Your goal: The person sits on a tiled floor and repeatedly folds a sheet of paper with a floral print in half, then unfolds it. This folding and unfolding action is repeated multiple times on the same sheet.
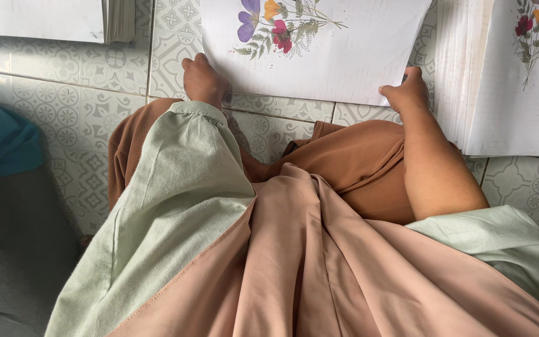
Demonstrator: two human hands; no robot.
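Peach cloth drapes the lap nearest; beyond, left hand point(204, 80) and right hand point(408, 91) each grip the near edge of a flowered sheet point(338, 56) on tiled floor point(63, 87).

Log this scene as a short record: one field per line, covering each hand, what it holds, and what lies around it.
left hand: grips the lower left corner of the floral printed sheet
right hand: grips the same sheet's lower right corner
sheet: white, flower print at top, lying over the floor
surface: patterned tile floor
right of sheet: stack of floral sheets
upper left: white paper stack
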